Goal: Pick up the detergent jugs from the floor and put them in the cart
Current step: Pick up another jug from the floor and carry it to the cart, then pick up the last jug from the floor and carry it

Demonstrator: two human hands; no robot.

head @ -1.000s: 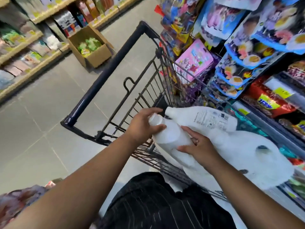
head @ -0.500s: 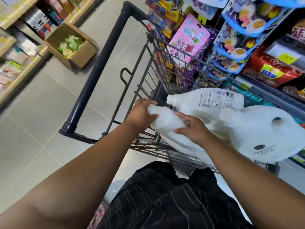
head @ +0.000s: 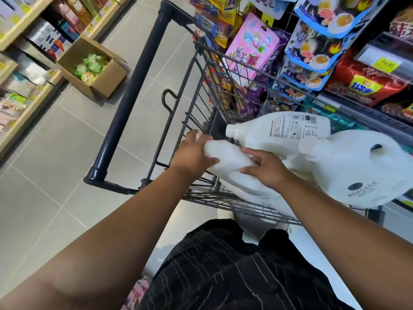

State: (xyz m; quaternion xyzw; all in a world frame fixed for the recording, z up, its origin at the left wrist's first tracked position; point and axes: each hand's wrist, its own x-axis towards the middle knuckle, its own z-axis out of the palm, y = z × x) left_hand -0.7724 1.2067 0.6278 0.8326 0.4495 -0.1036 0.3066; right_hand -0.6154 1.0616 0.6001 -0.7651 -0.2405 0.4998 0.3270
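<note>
Three white detergent jugs lie on their sides in the grey wire cart (head: 196, 90). My left hand (head: 192, 154) grips the neck end of the nearest jug (head: 230, 162), its cap hidden under my fingers. My right hand (head: 266, 167) holds the same jug's body from the right, fingers spread over it. A labelled jug (head: 281, 130) lies just behind, its cap pointing left. A big round jug (head: 362, 168) with a handle hole rests at the cart's right side.
The cart's dark blue handle bar (head: 134, 90) runs to the left of my hands. An open cardboard box (head: 93, 68) of green packets sits on the tiled floor by wooden shelves (head: 20, 25). Hanging snack packets (head: 317, 41) crowd the cart's far right side.
The view has tilted and the cart now sits more central. Both hands keep hold of the nearest jug, which lies lower in the cart beside the other two.
</note>
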